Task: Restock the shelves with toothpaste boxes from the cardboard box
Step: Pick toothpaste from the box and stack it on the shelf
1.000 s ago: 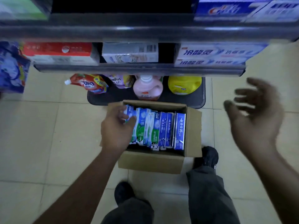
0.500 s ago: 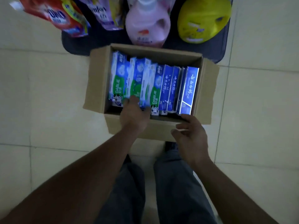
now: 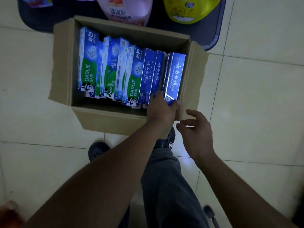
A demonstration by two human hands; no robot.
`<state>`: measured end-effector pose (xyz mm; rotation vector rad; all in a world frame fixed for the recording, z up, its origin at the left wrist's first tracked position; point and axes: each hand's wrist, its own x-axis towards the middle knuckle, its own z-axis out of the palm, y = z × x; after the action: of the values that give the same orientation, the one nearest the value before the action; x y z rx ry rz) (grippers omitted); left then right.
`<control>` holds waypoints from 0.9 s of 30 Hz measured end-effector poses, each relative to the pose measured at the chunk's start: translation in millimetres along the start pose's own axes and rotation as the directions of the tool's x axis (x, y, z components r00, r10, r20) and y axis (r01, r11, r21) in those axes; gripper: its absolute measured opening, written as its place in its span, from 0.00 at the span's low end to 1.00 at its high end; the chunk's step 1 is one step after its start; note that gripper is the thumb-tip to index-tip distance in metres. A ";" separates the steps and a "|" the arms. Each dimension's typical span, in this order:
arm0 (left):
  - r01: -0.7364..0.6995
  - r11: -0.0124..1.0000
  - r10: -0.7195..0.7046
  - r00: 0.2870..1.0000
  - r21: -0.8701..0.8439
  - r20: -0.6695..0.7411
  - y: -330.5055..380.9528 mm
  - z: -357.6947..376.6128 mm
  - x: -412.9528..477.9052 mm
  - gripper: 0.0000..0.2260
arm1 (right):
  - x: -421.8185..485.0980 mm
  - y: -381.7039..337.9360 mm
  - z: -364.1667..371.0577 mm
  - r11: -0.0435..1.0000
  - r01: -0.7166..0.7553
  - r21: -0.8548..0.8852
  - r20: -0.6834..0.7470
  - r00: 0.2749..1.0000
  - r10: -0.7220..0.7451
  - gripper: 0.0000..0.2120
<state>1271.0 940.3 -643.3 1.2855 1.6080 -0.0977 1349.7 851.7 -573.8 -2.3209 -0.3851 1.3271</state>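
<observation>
An open cardboard box (image 3: 62, 66) stands on the tiled floor, filled with several upright toothpaste boxes: green-and-blue Darlie boxes (image 3: 87, 63) on the left, dark blue boxes (image 3: 175, 74) on the right. My left hand (image 3: 162, 109) reaches into the box's near right corner and grips the bottom end of the rightmost dark blue box. My right hand (image 3: 195, 130) hovers just outside the box's near right corner, fingers loosely spread, holding nothing.
A dark bottom shelf (image 3: 212, 30) lies beyond the box, carrying a pink bottle (image 3: 126, 10) and a yellow bottle (image 3: 189, 9). My legs and dark shoes (image 3: 97, 150) stand directly below the box. Pale floor tiles surround it.
The view has dropped closer onto the box. My left hand slid from the Darlie boxes rightward to the dark blue boxes and took hold of one. My right hand drew back slightly to the right.
</observation>
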 end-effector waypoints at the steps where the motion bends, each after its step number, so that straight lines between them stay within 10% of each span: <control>1: 0.022 0.998 -0.022 1.000 -0.054 -0.002 -1.3 -0.3 -1.7 0.24 | -1.8 -0.1 0.2 1.000 -0.007 0.012 0.003 1.000 0.007 0.20; 8: 0.188 0.872 -0.083 0.967 -0.453 0.242 3.1 -41.9 -32.7 0.10 | -14.4 -22.7 3.0 0.914 -0.208 0.348 0.105 0.978 0.183 0.22; 14: 0.221 0.869 -0.061 0.935 -0.442 0.349 10.7 -71.1 -54.3 0.10 | -35.3 -34.0 -14.9 0.713 -0.266 0.649 0.211 0.963 0.167 0.14; 24: 0.176 0.967 -0.188 0.981 0.186 0.052 22.5 3.3 18.0 0.23 | -43.4 8.2 -52.1 0.726 -0.191 0.660 0.106 0.981 0.162 0.14; 27: 0.213 0.972 -0.202 0.974 0.101 -0.103 22.8 22.6 15.5 0.23 | -44.1 20.1 -54.5 0.750 -0.186 0.634 0.100 0.982 0.158 0.15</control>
<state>1304.5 946.8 -653.9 1.2170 1.8357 -0.2651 1375.2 802.0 -526.7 -1.7679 0.2634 1.3211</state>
